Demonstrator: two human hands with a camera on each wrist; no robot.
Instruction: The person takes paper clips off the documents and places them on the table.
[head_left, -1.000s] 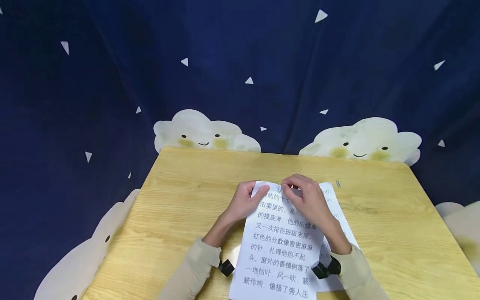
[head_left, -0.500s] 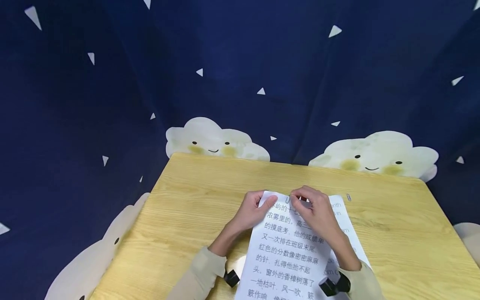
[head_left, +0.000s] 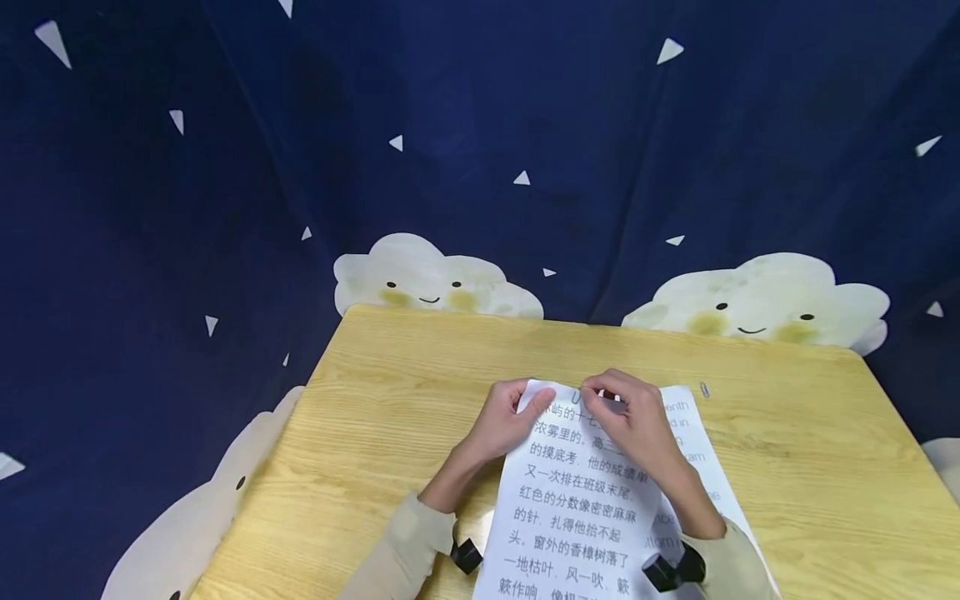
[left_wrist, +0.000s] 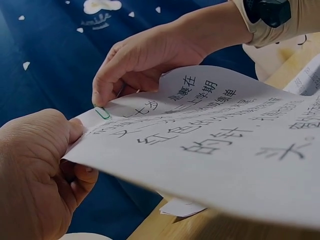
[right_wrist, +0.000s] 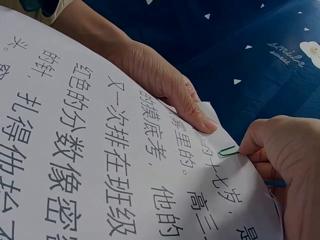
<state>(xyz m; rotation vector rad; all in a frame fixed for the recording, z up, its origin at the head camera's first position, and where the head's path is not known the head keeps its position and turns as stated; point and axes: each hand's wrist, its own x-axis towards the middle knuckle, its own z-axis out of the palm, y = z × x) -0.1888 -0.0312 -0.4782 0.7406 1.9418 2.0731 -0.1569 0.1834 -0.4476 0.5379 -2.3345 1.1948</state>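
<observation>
Printed white paper (head_left: 570, 500) is held up by both hands at its top edge. My left hand (head_left: 504, 421) pinches the top left corner, thumb over the print and fingers behind. A green paper clip (right_wrist: 228, 151) straddles the top edge near the middle. My right hand (head_left: 628, 417) pinches the clip's outer end between thumb and index finger, as the right wrist view (right_wrist: 295, 155) shows closely. A thin blue piece (right_wrist: 275, 183) shows under that hand's fingers; its kind cannot be told. In the left wrist view the clip's rounded end (left_wrist: 103, 114) lies flat on the printed side.
Another printed sheet (head_left: 712, 475) lies on the wooden table (head_left: 405, 375), partly under the held paper. Beyond its top right corner lies a loose paper clip (head_left: 704, 389). A dark blue curtain (head_left: 465, 125) with clouds hangs behind the table.
The head view has shifted, so everything sits lower and farther right than a second ago. Both hands keep their hold, and the clip shows no clear movement on the paper.
</observation>
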